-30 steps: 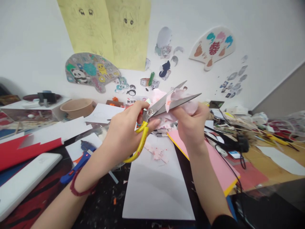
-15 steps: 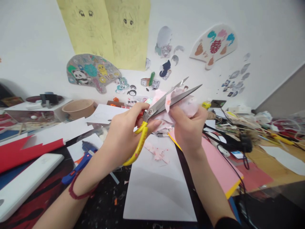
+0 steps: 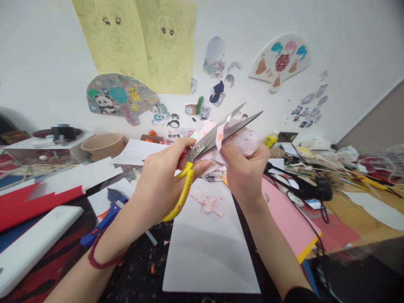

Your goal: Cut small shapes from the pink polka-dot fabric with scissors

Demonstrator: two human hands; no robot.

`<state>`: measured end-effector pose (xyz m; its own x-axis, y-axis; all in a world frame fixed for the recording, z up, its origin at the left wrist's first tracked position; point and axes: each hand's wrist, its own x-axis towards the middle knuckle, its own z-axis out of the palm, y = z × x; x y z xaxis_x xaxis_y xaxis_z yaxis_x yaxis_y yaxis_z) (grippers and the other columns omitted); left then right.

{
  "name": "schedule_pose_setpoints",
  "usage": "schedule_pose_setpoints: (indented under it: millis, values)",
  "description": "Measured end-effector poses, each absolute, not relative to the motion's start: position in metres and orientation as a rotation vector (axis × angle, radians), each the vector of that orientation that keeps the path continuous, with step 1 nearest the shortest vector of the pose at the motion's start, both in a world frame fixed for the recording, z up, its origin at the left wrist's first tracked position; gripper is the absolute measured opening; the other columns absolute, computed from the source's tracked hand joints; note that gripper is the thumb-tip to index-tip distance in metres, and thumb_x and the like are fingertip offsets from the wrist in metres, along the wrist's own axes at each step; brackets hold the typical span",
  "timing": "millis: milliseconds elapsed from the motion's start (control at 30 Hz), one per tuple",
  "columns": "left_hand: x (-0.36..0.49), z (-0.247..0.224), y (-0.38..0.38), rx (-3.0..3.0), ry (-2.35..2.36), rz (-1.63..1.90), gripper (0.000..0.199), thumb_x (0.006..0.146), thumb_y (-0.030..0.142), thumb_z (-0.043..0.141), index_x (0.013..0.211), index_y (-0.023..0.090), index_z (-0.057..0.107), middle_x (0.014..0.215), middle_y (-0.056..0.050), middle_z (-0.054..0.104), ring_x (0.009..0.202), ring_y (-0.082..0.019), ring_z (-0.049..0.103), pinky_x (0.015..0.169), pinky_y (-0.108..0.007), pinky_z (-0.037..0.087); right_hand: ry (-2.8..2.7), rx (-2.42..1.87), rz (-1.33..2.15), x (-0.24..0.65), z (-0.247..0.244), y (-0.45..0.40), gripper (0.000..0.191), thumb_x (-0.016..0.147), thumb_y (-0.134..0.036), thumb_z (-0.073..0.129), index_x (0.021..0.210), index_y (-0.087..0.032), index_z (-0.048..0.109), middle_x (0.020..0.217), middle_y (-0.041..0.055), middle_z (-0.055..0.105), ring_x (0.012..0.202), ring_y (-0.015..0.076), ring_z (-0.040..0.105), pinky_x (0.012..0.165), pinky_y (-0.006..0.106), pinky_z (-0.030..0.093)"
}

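My left hand [image 3: 164, 181] is closed around the yellow handles of a pair of scissors [image 3: 186, 185]. The blades are parted and point up to the right, with pale pink paper [image 3: 244, 141] between them. That paper, thin and crumpled with small reddish marks, is pinched in my right hand [image 3: 246, 172] just below the blades. Beneath both hands lies a white sheet [image 3: 210, 252] with cut pink scraps [image 3: 210, 202] on it. Part of the pink paper is hidden behind the blades and fingers.
A blue glue gun [image 3: 102, 223] and a long white case [image 3: 38, 250] lie on the left, near red paper [image 3: 41, 204]. To the right are a pink sheet [image 3: 290, 219], a black cable and a cluttered wooden surface [image 3: 353, 214]. Decorated fans [image 3: 280, 63] hang on the wall.
The scissors and both hands have barely shifted; the blades remain parted around the pink paper. The whole view has moved slightly.
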<state>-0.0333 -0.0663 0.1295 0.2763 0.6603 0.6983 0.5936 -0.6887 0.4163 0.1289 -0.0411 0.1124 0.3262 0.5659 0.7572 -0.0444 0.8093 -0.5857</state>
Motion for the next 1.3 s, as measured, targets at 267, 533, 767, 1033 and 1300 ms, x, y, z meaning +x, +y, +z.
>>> schedule_pose_setpoints:
  millis: [267,533,767,1033,1300]
  values:
    - [-0.034,0.132,-0.068,2.482,1.209,1.431,0.031,0.094,0.044,0.060,0.109,0.017,0.063,0.061,0.008,0.041,0.056,-0.010,0.042,0.055,-0.022,0.033,-1.199,-0.471,0.464,0.128,0.113,-0.041,0.013,0.079,-0.038,0.078,0.079,-0.027,0.072,0.074,0.0004,0.066,0.067,0.0161,0.059,0.054,0.031,0.052]
    - [-0.035,0.132,-0.069,2.529,1.207,1.449,0.027,0.094,0.040,0.059,0.106,0.016,0.063,0.060,0.008,0.041,0.054,-0.010,0.038,0.054,-0.023,0.031,-1.207,-0.504,0.438,0.128,0.113,-0.041,0.016,0.079,-0.041,0.077,0.078,-0.027,0.071,0.072,0.0004,0.064,0.068,0.0169,0.060,0.055,0.032,0.053]
    - [-0.037,0.135,-0.070,2.556,1.212,1.413,0.026,0.094,0.040,0.061,0.106,0.017,0.065,0.061,0.006,0.044,0.055,-0.011,0.039,0.054,-0.024,0.030,-1.256,-0.444,0.401,0.134,0.114,-0.039,0.019,0.080,-0.039,0.079,0.072,-0.026,0.068,0.068,-0.0007,0.061,0.063,0.0149,0.056,0.055,0.031,0.051]
    - [-0.043,0.138,-0.072,2.635,1.262,1.373,0.025,0.094,0.043,0.061,0.105,0.021,0.064,0.059,0.005,0.046,0.054,-0.013,0.043,0.054,-0.027,0.033,-1.325,-0.495,0.325,0.148,0.122,-0.045,0.028,0.077,-0.036,0.081,0.061,-0.025,0.061,0.059,-0.0025,0.049,0.056,0.0131,0.047,0.048,0.030,0.043]
    - [-0.045,0.137,-0.073,2.690,1.215,1.374,0.025,0.096,0.044,0.060,0.106,0.021,0.065,0.063,0.004,0.052,0.056,-0.012,0.046,0.057,-0.026,0.037,-1.391,-0.574,0.152,0.158,0.126,-0.048,0.030,0.077,-0.034,0.081,0.059,-0.026,0.058,0.054,-0.0031,0.047,0.053,0.0134,0.048,0.048,0.032,0.046]
